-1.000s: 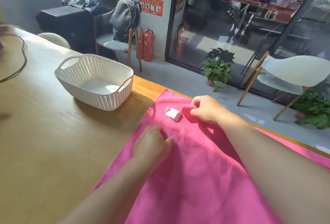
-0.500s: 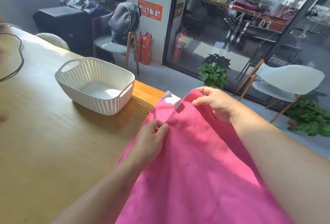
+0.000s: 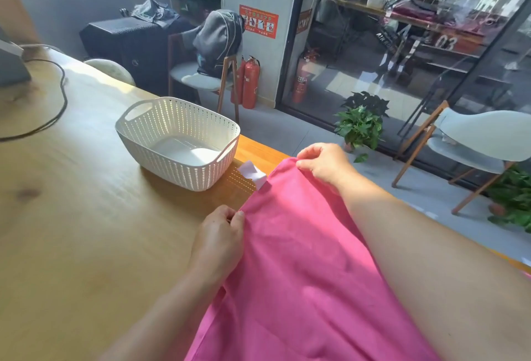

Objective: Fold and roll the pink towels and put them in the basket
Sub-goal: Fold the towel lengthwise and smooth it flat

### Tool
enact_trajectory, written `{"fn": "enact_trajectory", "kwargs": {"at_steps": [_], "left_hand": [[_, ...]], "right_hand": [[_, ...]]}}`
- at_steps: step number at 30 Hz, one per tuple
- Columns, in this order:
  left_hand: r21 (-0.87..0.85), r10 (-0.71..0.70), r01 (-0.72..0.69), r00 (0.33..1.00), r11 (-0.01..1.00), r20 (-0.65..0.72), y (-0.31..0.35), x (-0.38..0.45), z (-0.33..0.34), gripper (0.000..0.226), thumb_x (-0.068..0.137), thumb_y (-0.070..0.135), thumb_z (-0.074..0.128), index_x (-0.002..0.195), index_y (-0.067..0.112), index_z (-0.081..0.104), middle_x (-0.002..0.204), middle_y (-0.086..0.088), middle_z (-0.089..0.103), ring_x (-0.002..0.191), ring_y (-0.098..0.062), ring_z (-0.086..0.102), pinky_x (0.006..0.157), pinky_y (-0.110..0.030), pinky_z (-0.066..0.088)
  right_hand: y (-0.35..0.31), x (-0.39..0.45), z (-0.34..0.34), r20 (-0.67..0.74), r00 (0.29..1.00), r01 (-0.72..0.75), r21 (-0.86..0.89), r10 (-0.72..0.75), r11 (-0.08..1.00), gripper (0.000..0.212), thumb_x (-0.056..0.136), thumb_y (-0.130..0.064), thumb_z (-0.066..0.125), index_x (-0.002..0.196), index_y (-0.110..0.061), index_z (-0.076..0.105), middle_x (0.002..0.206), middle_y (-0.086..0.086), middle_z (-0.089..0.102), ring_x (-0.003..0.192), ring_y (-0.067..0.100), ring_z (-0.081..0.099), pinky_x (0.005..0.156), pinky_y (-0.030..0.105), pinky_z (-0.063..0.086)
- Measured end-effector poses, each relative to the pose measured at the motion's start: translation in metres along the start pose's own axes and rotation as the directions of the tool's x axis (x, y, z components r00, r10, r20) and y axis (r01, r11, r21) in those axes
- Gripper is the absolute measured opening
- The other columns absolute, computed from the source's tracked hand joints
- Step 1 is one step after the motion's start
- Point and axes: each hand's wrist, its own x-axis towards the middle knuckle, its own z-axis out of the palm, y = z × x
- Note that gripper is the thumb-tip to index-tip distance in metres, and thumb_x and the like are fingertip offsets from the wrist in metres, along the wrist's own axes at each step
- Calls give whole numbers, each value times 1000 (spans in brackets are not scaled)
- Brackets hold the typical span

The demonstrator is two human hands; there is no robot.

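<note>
**Towel edge lifted, fold not yet squared**

I saw the broad wooden worktop [image 3: 86,231] carrying everything, and I judged the main risk there: the large pink cloth towel [image 3: 301,274] hung partly over its far edge and could have slid or folded crooked if either pinch slackened. The white perforated plastic basket [image 3: 178,142] stood near, apart from the towel, holding nothing. My right hand [image 3: 324,162] was clamped on the towel's far corner, raised; my left hand [image 3: 221,234] pinched the near edge. The towel spread between and below both grips, its small white label [image 3: 253,172] sticking out beside the fold.
</note>
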Motion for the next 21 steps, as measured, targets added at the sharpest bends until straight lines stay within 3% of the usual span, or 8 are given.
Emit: {"fn": "enact_trajectory", "kwargs": {"at_steps": [3, 6, 9, 12, 17, 21], "left_hand": [[45, -27, 26, 999, 999, 21, -3, -3, 5, 23, 97, 29, 53, 74, 22, 55, 71, 8, 59, 65, -2, 50, 57, -28, 29], [70, -5, 4, 1000, 998, 16, -6, -3, 7, 23, 95, 29, 55, 73, 21, 55, 69, 6, 59, 66, -10, 52, 58, -30, 32], [92, 39, -39, 999, 995, -3, -6, -5, 10, 22, 95, 29, 55, 75, 21, 54, 69, 4, 59, 66, -17, 53, 59, -30, 33], [143, 74, -71, 997, 987, -17, -5, -6, 13, 20, 95, 36, 55, 80, 23, 55, 73, 5, 62, 70, -20, 54, 60, -29, 35], [206, 91, -86, 996, 975, -13, -6, -2, 16, 23, 95, 38, 54, 78, 23, 55, 73, 5, 59, 69, -20, 50, 61, -28, 35], [260, 125, -115, 992, 959, -21, -5, -1, 16, 23, 99, 33, 47, 81, 19, 49, 84, -9, 66, 81, -33, 59, 64, -35, 36]], "right_hand": [[16, 4, 23, 15, 1000, -11, -160, 14, 987, 17, 81, -10, 72, 85, -25, 68, 89, -6, 70, 83, 11, 62, 75, 21, 41], [22, 8, 29, -60, 997, -55, -126, 48, 990, 21, 80, -8, 68, 91, -27, 68, 85, -6, 69, 82, 13, 63, 74, 22, 42], [19, 16, 25, -34, 987, -151, 83, 154, 985, 26, 76, 1, 71, 87, -23, 71, 79, -3, 70, 72, 12, 64, 66, 23, 49], [18, 20, 17, 10, 982, -185, 305, 191, 934, 27, 76, 6, 75, 81, -20, 70, 83, 5, 71, 71, 15, 66, 71, 28, 56], [22, 33, 16, -148, 982, -81, 212, 114, 974, 22, 77, -5, 79, 75, -24, 68, 82, -4, 70, 80, 13, 67, 80, 28, 55], [19, 37, 29, -135, 991, -25, -56, 18, 998, 17, 78, -16, 77, 74, -29, 66, 80, -10, 69, 87, 13, 67, 84, 29, 52]]}}
